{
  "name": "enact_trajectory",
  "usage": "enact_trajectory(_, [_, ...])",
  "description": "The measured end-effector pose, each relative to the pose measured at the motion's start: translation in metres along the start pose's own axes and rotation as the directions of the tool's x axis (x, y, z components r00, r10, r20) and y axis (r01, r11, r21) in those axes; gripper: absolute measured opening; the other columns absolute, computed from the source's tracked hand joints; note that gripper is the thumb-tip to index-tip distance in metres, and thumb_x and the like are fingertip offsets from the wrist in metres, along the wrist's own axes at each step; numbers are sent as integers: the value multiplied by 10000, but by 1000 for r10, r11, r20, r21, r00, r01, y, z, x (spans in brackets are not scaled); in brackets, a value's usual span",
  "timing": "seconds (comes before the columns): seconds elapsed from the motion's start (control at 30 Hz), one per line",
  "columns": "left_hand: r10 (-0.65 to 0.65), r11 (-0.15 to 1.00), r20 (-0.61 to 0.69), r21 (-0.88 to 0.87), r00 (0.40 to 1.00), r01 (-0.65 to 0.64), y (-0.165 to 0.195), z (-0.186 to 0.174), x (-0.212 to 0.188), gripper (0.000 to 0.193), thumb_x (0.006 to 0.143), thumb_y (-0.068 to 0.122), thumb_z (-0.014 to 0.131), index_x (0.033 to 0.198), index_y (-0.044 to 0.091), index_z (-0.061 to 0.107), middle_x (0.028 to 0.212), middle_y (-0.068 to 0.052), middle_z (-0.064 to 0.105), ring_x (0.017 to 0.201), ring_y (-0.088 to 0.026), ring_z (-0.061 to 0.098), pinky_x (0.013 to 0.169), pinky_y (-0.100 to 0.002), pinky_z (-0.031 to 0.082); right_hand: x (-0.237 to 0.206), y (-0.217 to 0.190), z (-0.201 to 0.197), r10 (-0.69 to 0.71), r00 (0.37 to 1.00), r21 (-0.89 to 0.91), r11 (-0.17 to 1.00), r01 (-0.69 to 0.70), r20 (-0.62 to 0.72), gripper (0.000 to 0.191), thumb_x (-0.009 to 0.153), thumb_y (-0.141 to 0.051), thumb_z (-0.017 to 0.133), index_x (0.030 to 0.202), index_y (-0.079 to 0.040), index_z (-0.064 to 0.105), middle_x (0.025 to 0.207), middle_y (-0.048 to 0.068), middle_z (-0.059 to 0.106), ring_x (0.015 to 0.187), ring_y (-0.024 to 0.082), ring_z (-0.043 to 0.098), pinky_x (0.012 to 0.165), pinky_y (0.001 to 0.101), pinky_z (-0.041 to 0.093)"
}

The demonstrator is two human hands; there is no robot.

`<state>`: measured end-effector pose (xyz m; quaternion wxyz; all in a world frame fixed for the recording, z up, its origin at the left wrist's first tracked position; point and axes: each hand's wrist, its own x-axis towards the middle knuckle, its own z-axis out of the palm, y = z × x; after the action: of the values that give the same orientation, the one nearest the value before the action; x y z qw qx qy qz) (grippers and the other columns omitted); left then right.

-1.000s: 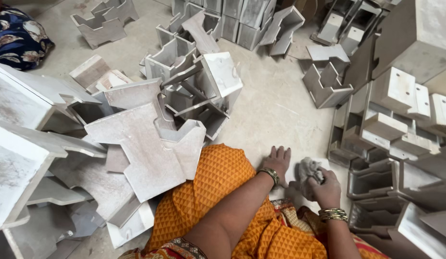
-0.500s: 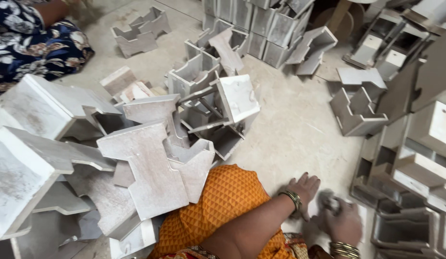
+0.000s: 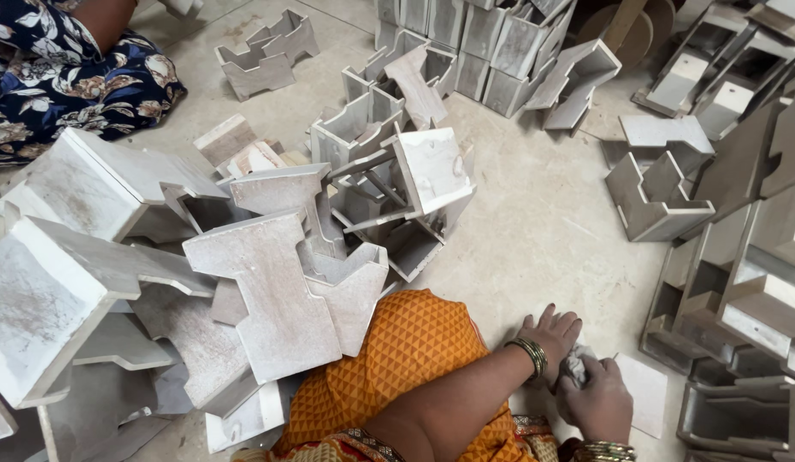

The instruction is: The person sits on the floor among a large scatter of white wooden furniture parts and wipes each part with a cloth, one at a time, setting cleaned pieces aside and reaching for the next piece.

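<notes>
Down on the pale stone floor, we are pressing our left hand flat, fingers spread, holding nothing, while our right hand is closing around a crumpled grey cloth; a second ago both sat farther right, beside the whitewashed wooden stands.

Whitewashed wooden stands heaped on floor

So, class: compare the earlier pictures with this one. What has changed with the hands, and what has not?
The view has shifted, so both hands sit lower right. The left hand stays flat on the floor; the right hand keeps gripping the grey cloth, now beside a flat white sheet. The wooden pieces lie unmoved.
</notes>
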<state>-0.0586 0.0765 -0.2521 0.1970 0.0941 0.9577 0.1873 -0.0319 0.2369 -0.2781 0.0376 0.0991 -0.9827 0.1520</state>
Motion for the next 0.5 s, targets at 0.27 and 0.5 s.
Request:
enact_trajectory(0.27, [-7,1000,-6,-15,1000,7,-1,-2,-1,1502,502,481,990,1626,140,53,1693,-59,69,1559,-430,-11,1169,-691,212,32,68,-5,225,973,-69,971,-229,-53,582,760,-424,823,1282,-176,754,1095,162,700,966,349,706,855,480,569])
enact_trajectory(0.5, [-24,999,4,-20,1000,25,-2,0,0,1514,497,495,989,1631,159,43,1693,-53,62,1552,-448,0,1153,-696,236,28,117,-11,307,923,-144,928,-344,-231,553,771,-462,795,1260,-205,769,1080,198,712,1021,396,709,894,527,579])
